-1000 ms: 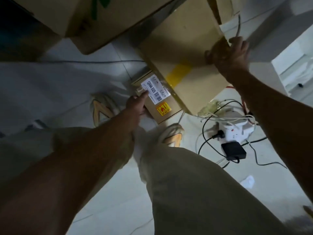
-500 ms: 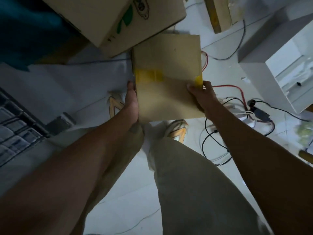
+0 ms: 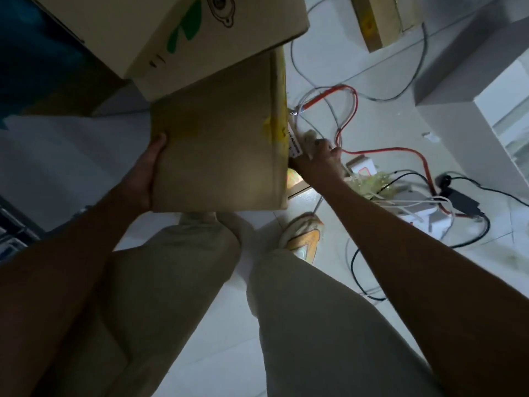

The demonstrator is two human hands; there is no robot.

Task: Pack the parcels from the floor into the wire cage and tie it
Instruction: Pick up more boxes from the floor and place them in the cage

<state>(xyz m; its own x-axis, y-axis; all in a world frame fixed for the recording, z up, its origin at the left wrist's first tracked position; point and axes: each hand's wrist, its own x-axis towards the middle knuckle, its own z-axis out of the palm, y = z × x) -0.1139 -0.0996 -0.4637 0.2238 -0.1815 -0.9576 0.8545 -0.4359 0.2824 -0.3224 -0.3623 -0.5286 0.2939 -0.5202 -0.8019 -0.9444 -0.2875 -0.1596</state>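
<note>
I hold a brown cardboard parcel (image 3: 217, 144) with yellow tape above the floor, in front of my knees. My left hand (image 3: 146, 173) grips its left edge, thumb on the top face. My right hand (image 3: 317, 159) holds the right side, which carries a white label; its fingers wrap round that side and are partly hidden. The parcel's far end lies under a larger pale carton (image 3: 177, 38) with a green print. A dark strip of wire cage (image 3: 14, 230) shows at the left edge.
Red, white and black cables (image 3: 355, 110) tangle on the white tiled floor at right, with a power strip and black adapter (image 3: 463, 202). A white cabinet (image 3: 475, 104) stands far right. Another small brown box (image 3: 375, 21) lies at the top. My shoes (image 3: 303, 236) are below the parcel.
The parcel has been lifted from the floor and turned, and now sits closer and higher. My right hand moved from the far corner to the labelled right side. The view swung left.
</note>
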